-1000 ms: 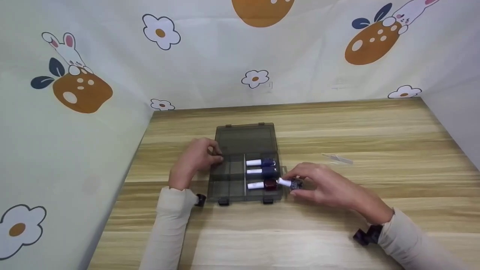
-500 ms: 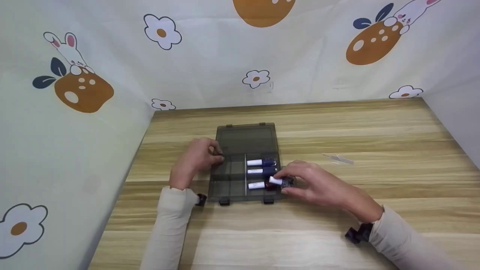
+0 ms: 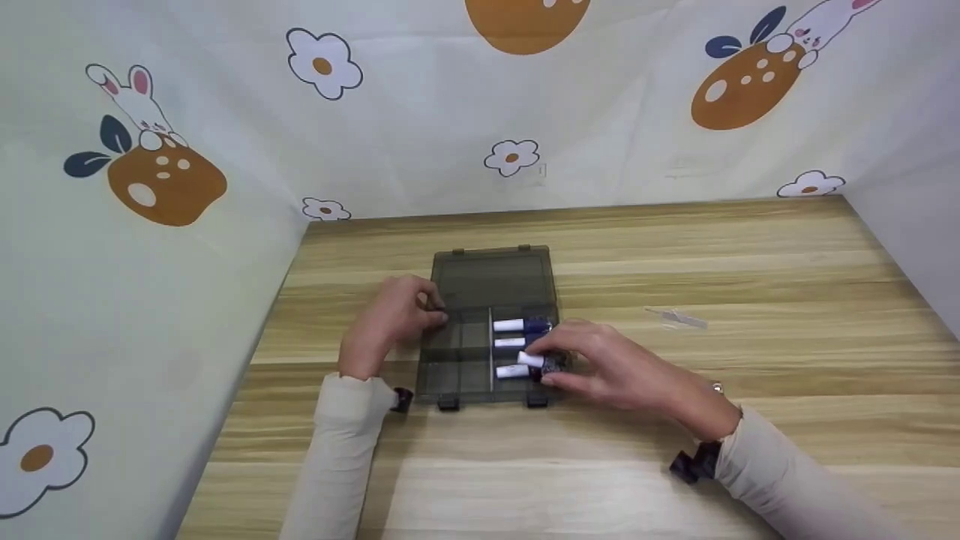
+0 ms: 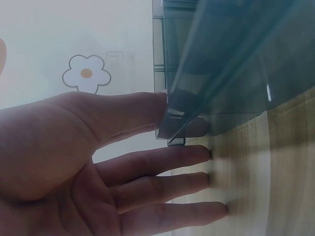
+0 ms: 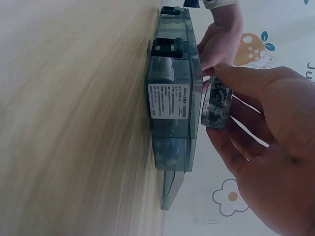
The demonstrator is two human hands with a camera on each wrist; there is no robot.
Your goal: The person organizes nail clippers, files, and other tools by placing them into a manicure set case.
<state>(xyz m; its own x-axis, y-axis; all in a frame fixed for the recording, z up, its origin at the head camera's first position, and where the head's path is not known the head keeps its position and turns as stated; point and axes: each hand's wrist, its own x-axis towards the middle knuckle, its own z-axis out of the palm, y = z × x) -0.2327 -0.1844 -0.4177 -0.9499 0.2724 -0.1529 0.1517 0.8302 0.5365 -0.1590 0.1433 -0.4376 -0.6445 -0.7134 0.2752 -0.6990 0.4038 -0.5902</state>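
Observation:
A smoky translucent compartment box point(image 3: 457, 375) lies open on the table, its lid point(image 3: 495, 277) folded back. Two dark blue nail polish bottles point(image 3: 510, 325) and a dark red nail polish bottle point(image 3: 513, 371), all white-capped, lie in its right-hand section. My right hand point(image 3: 615, 367) pinches a white-capped nail polish bottle point(image 5: 215, 103) with dark flecks between thumb and fingers, above that section and overlapping the red bottle in the head view. With thumb and index finger, my left hand point(image 3: 394, 322) grips the box's left wall; its other fingers extend below, in the left wrist view.
Thin clear strips point(image 3: 679, 319) lie on the table to the right of the box. A small shiny object point(image 3: 718, 388) shows beside the right wrist. A printed cloth point(image 3: 420, 150) hangs behind the table and along its sides.
My right hand has carried the flecked bottle leftward, from beside the box's right edge to over the right-hand section. The left hand and the box have stayed in place.

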